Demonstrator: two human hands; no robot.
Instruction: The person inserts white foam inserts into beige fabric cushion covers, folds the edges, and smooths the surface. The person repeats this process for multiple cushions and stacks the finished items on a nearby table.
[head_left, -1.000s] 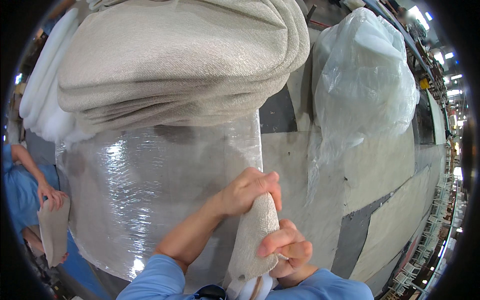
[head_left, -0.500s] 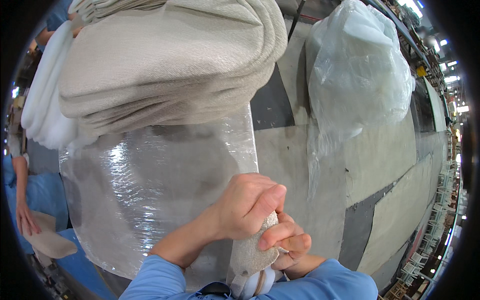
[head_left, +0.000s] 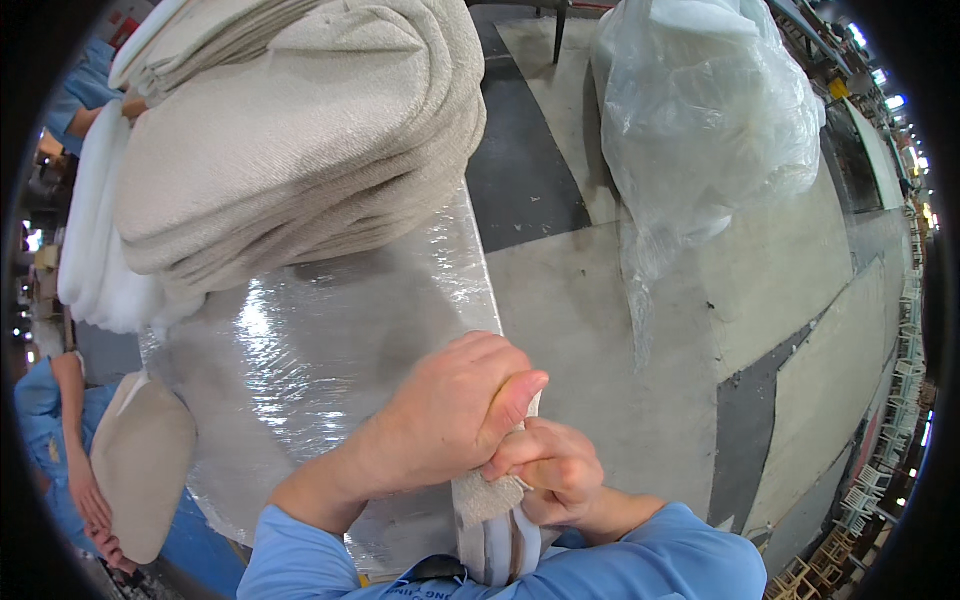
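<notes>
Close to my body, both fists are closed on a beige woven fabric cover [head_left: 486, 498], one against the other. My left hand [head_left: 455, 405] lies on top, its thumb pressed along the fingers. My right hand [head_left: 550, 468] pinches the cover's edge just below and to the right. Out of the cover's near end stick white padding layers [head_left: 498, 545] with a brown strip between them. What lies inside the fists is hidden. Beneath and left of my hands is a table [head_left: 340, 330] wrapped in shiny clear film.
A tall stack of beige fabric covers [head_left: 300, 150] stands on the table's far side, with white padding [head_left: 95, 235] at its left. A plastic-wrapped bundle [head_left: 705, 120] sits far right on floor sheets [head_left: 590, 310]. At left, a co-worker's hands [head_left: 95, 510] touch a beige cushion [head_left: 145, 465].
My hands have shifted slightly left and drawn closer together, with less fabric showing between them. The co-worker's cushion has turned upright. My view has shifted a little.
</notes>
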